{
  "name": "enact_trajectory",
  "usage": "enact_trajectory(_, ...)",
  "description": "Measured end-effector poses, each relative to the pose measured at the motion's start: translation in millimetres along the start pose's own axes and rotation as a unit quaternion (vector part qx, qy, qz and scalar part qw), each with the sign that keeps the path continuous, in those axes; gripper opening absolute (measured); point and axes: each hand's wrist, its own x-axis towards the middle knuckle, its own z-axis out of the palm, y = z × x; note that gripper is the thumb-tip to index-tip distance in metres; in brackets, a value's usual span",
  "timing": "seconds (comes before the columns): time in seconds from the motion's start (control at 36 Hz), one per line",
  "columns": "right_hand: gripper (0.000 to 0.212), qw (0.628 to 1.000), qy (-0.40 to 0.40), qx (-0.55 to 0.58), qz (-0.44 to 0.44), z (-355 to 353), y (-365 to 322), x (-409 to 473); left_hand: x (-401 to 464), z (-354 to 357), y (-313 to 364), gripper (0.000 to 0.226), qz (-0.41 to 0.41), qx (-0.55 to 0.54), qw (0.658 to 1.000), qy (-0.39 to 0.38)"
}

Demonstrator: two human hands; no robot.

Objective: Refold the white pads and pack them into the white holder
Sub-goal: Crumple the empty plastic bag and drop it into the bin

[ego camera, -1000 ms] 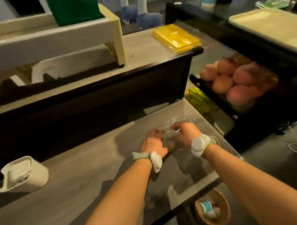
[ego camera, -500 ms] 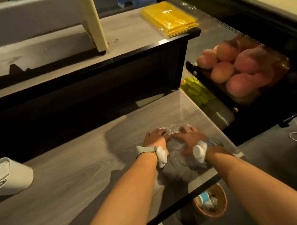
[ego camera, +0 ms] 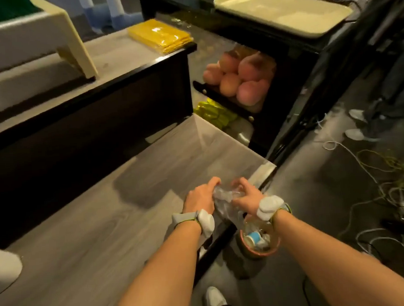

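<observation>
A crumpled clear plastic wrapper [ego camera: 225,199] is bunched between both hands at the right front corner of the grey wooden counter [ego camera: 102,226]. My left hand [ego camera: 201,195] grips its left side and my right hand [ego camera: 245,196] grips its right side, fingers curled. The wrapper hangs down toward the counter's edge. The white holder [ego camera: 3,268] shows only as a corner at the far left edge. No white pads are visible.
A small round bin [ego camera: 260,241] with rubbish stands on the floor below the hands. Yellow packets [ego camera: 161,35] lie on the upper shelf; peaches [ego camera: 239,78] and green items [ego camera: 214,114] sit in a dark rack. A cream tray [ego camera: 280,9] and cables [ego camera: 382,179] lie to the right.
Both hands have gathered the flat clear wrapper into a crumpled bunch and drawn it toward the counter's right front corner, above the bin. The view has swung right.
</observation>
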Motion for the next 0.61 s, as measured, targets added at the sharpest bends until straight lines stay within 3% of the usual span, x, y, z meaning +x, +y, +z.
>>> enact_trajectory(0.14,0.021,0.994,0.104,0.005,0.038,-40,32,-47,-4,24,55,0.033,0.088,-0.029,0.993,-0.074)
enact_trajectory(0.28,0.019,0.985,0.141,-0.006,0.096,-78,77,-70,13,69,110,0.035,0.131,-0.009,0.979,-0.156)
enact_trajectory(0.44,0.014,0.984,0.101,-0.014,0.145,-101,159,-74,36,145,139,0.02,0.155,0.072,0.973,-0.154)
enact_trajectory(0.61,0.017,0.979,0.009,-0.052,0.199,-96,290,-26,70,272,137,0.017,0.124,0.125,0.96,-0.219)
